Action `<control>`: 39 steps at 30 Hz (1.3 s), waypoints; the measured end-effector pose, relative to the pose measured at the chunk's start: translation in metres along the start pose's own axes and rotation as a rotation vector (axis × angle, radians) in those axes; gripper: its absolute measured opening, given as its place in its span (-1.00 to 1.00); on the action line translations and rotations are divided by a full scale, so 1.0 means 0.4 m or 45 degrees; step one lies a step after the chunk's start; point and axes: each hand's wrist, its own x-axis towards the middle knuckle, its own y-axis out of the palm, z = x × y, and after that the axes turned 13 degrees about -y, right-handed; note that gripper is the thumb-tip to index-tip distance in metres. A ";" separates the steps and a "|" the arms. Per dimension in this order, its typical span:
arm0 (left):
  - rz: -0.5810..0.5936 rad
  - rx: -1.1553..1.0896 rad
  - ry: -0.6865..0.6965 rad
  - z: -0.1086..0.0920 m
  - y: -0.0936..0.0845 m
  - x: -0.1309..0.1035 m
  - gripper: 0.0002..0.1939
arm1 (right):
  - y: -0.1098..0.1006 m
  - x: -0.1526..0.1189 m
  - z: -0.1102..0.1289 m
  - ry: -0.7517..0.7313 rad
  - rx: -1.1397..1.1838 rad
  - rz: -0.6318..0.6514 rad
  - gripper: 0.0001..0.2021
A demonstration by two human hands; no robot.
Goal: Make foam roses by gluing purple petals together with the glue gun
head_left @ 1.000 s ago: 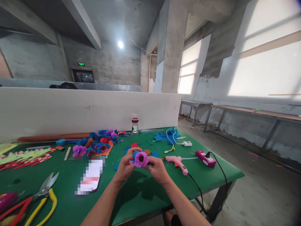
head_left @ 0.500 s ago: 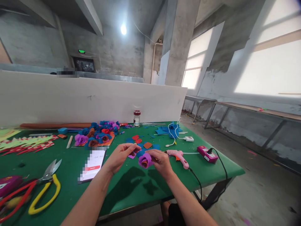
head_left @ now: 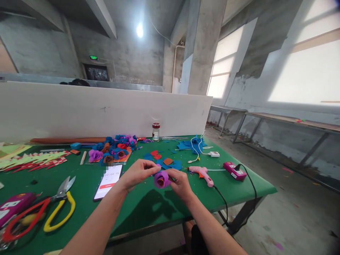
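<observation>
A paper flower (head_left: pixel 161 179), purple outside with a brown centre, is held above the green table. My right hand (head_left: pixel 181 182) grips it from the right, thumb and fingers closed at its edge. My left hand (head_left: pixel 140 173) pinches at the flower's upper left, where a bit of purple petal (head_left: pixel 158 165) shows at the fingertips. Whether that petal is joined to the flower I cannot tell. Behind the hands lie blue petals (head_left: pixel 174 164), red petals (head_left: pixel 154 153) and a brown petal (head_left: pixel 168 162). A pink glue gun (head_left: pixel 202 173) rests right of my right hand.
Finished flowers (head_left: pixel 115 148) are heaped at the back left. Nearby are a phone (head_left: pixel 108 182), scissors (head_left: pixel 62 194) with red and yellow handles, and a glass jar (head_left: pixel 156 132). A purple power box (head_left: pixel 235 171) with a black cable stands right. A white partition (head_left: pixel 106 113) closes the back.
My left hand has brought the purple petal from beside the flower up against its upper left edge. The flower has shifted slightly left and up. The view has turned slightly.
</observation>
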 end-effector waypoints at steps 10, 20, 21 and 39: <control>-0.106 -0.018 0.150 -0.017 0.009 -0.003 -0.77 | -0.003 0.000 0.008 0.018 0.050 -0.063 -0.73; -0.242 -0.332 0.114 0.029 0.007 -0.030 -0.64 | -0.002 0.001 0.000 0.092 0.117 -0.197 -0.78; -0.213 -0.346 0.107 0.032 0.016 -0.031 -0.64 | 0.000 0.001 -0.001 0.098 0.120 -0.202 -0.78; -1.213 1.129 -0.719 0.322 -0.412 -0.312 -0.81 | -0.003 -0.038 0.031 0.304 0.029 -0.189 -0.80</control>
